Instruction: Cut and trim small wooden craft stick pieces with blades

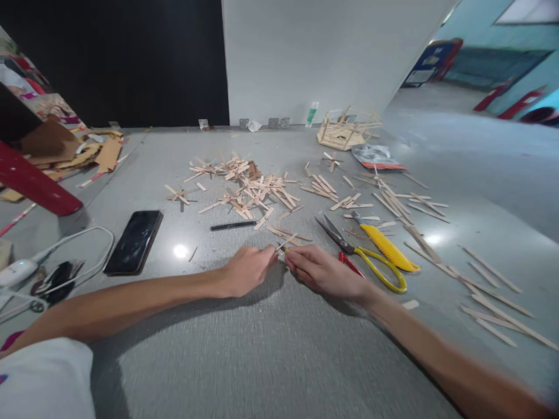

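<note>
My left hand (250, 270) is closed, its thumb and fingertips pinching a thin wooden stick (288, 241) that slants up to the right. Close beside it, my right hand (321, 272) is closed too, fingers curled round a small object whose dark and yellowish tip shows at the stick; its kind is hidden. A whitish bit shows between the two hands. Several loose craft sticks (290, 234) lie just beyond the fingertips. Right of my right hand are yellow-handled scissors (371, 265), partly open, and a red-handled tool (350, 265), partly covered by the hand.
A yellow cutter (388, 247) lies beside the scissors. Heaped craft sticks (262, 189) spread behind a black pen (233, 226). A phone (134, 242) and cables lie left. Long strips (493, 291) lie right. A stick frame (347, 131), glue stick (311, 114) and plastic packet (378, 157) stand or lie behind.
</note>
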A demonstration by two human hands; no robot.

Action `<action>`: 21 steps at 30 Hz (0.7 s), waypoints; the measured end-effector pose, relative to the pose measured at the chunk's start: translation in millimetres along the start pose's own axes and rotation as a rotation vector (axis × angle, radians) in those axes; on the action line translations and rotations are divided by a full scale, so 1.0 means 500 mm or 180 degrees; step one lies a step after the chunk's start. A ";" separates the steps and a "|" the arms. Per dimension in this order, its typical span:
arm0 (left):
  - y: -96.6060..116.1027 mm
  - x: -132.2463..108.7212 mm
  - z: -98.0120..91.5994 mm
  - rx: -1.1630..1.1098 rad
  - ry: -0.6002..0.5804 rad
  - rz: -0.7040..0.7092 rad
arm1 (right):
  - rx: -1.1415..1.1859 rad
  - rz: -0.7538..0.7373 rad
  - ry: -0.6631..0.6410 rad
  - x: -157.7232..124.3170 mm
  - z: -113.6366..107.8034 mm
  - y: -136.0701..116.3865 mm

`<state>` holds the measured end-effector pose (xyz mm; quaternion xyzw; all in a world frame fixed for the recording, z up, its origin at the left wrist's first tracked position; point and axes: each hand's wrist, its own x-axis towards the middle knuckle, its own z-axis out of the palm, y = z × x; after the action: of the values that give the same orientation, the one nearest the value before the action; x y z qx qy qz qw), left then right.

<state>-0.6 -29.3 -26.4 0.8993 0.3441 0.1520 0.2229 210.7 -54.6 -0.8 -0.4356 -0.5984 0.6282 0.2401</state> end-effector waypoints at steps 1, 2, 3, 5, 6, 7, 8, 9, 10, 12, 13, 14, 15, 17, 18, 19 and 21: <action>-0.002 0.001 0.001 -0.0058 0.0029 -0.0003 | 0.0055 -0.0013 0.0118 0.001 0.010 0.007; -0.004 0.002 0.003 -0.0102 0.0056 0.0001 | 0.0114 -0.0021 0.0228 0.002 0.019 0.013; -0.007 0.002 0.004 -0.0133 0.0083 0.0002 | 0.0171 -0.0023 0.0316 0.003 0.027 0.018; -0.012 0.004 0.008 -0.0167 0.0142 0.0019 | 0.0282 -0.0008 0.0425 0.002 0.037 0.022; -0.014 0.004 0.009 -0.0179 0.0170 0.0037 | 0.0333 0.0011 0.0438 0.001 0.040 0.022; -0.016 0.005 0.011 -0.0195 0.0194 0.0058 | 0.0380 0.0035 0.0426 0.000 0.040 0.020; -0.018 0.006 0.011 -0.0221 0.0216 0.0083 | 0.0421 0.0058 0.0397 -0.001 0.040 0.017; -0.019 0.006 0.012 -0.0258 0.0234 0.0112 | 0.0453 0.0077 0.0362 -0.002 0.038 0.013; -0.019 0.007 0.012 -0.0299 0.0254 0.0136 | 0.0476 0.0090 0.0331 -0.003 0.036 0.010; -0.019 0.008 0.012 -0.0358 0.0286 0.0163 | 0.0494 0.0101 0.0289 -0.004 0.032 0.005; -0.019 0.008 0.011 -0.0374 0.0295 0.0171 | 0.0493 0.0099 0.0284 -0.004 0.031 0.004; -0.019 0.009 0.010 -0.0395 0.0295 0.0178 | 0.0486 0.0094 0.0290 -0.004 0.030 0.003; -0.018 0.009 0.010 -0.0421 0.0288 0.0181 | 0.0474 0.0090 0.0296 -0.004 0.031 0.004; -0.018 0.008 0.008 -0.0455 0.0265 0.0182 | 0.0436 0.0076 0.0320 -0.002 0.034 0.007; -0.018 0.008 0.007 -0.0455 0.0255 0.0184 | 0.0409 0.0067 0.0332 -0.001 0.036 0.010; -0.018 0.007 0.006 -0.0437 0.0253 0.0184 | 0.0373 0.0060 0.0340 0.000 0.039 0.013; -0.018 0.005 0.004 -0.0381 0.0245 0.0196 | 0.0264 0.0034 0.0361 0.002 0.043 0.016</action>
<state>-3.0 -21.8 -32.2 0.8880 0.3149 0.2136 0.2582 193.9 -66.7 -10.9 -0.4633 -0.5549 0.6280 0.2881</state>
